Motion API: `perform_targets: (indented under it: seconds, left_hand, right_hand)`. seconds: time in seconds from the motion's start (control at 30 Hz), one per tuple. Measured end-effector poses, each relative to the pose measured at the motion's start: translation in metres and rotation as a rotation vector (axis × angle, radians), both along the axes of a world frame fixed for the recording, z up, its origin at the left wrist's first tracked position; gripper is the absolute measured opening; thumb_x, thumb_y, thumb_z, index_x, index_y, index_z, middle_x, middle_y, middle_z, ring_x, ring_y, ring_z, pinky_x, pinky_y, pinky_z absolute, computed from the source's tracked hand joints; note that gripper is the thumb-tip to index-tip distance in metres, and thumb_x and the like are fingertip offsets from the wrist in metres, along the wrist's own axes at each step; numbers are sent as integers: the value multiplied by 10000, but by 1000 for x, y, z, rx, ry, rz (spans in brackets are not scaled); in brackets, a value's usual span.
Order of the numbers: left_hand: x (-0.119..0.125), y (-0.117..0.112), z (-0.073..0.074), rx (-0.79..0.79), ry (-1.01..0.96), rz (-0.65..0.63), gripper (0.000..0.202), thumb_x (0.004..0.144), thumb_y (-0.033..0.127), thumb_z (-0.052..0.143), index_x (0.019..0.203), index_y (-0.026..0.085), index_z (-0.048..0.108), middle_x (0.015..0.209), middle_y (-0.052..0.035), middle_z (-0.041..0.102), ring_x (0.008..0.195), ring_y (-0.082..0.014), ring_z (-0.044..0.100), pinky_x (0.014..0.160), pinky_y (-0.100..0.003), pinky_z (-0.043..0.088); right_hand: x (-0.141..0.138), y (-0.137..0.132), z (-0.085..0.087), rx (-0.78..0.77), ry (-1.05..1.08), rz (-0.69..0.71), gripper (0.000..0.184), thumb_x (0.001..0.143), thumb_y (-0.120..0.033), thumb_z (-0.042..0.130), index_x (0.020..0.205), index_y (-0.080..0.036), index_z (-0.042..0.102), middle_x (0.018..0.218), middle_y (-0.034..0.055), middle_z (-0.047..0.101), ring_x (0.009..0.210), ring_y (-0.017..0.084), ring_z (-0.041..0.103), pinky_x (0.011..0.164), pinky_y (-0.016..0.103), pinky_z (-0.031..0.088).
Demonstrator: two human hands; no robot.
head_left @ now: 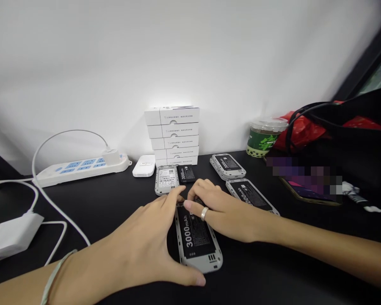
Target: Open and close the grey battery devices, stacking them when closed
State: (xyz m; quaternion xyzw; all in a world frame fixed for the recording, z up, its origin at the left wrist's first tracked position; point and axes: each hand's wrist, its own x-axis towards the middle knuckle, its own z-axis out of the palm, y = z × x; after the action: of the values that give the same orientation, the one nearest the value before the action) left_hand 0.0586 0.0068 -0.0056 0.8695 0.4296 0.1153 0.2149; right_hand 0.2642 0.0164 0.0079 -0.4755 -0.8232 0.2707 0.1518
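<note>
A grey open-backed device (199, 257) lies on the black table (108, 203) in front of me, with a black battery (193, 232) marked 3000mAh seated in it. My left hand (139, 245) cups the device's left side, thumb at its near corner and forefinger at its far end. My right hand (217, 207), wearing a ring, presses bent fingers on the battery's far edge. Beyond lie another open device (165, 179) with a loose battery (187, 174) beside it, and two more devices (228, 165) (250, 194) with batteries to the right.
A stack of white boxes (175, 134) stands against the wall, a small white unit (144, 165) beside it. A power strip (82, 166), white cables and an adapter (11, 237) lie at left. A lidded drink cup (266, 137), a phone (307, 190) and a black bag (346, 140) sit at right.
</note>
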Motion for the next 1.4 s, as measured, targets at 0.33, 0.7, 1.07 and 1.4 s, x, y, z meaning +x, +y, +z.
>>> perform_targets:
  seconds: [0.33, 0.7, 1.07, 1.4]
  left_hand:
    - [2, -1, 5, -28, -144, -67, 969, 578, 498, 882, 1408, 325, 412, 1315, -55, 589, 1178, -354, 594, 962, -480, 538]
    - [-1, -6, 0, -58, 131, 67, 1265, 556, 768, 750, 1554, 181, 241, 1600, -171, 297, 1430, -449, 323, 1162, -609, 341]
    - [2, -10, 7, 21, 36, 5, 1037, 607, 627, 802, 1472, 275, 351, 1478, -101, 484, 1324, -386, 488, 1085, -562, 461]
    - [-14, 12, 31, 235, 55, -42, 879, 699, 571, 759, 1418, 262, 359, 1248, -64, 631, 1064, -320, 654, 930, -444, 534]
  right_hand:
    - [18, -8, 11, -252, 488, 131, 398, 770, -134, 704, 1016, -270, 423, 867, -45, 648, 714, 121, 590, 643, 259, 484]
    - [21, 98, 3, -142, 402, -248, 172, 793, -176, 720, 948, -166, 647, 506, -58, 550, 460, 105, 499, 581, 283, 470]
    - [24, 98, -11, 49, 6, -122, 705, 674, -385, 852, 1288, -115, 635, 813, 32, 645, 695, 169, 585, 686, 314, 465]
    - [18, 87, -17, 239, -80, -53, 242, 825, -340, 711, 947, -131, 707, 749, 37, 626, 665, 166, 547, 629, 296, 409]
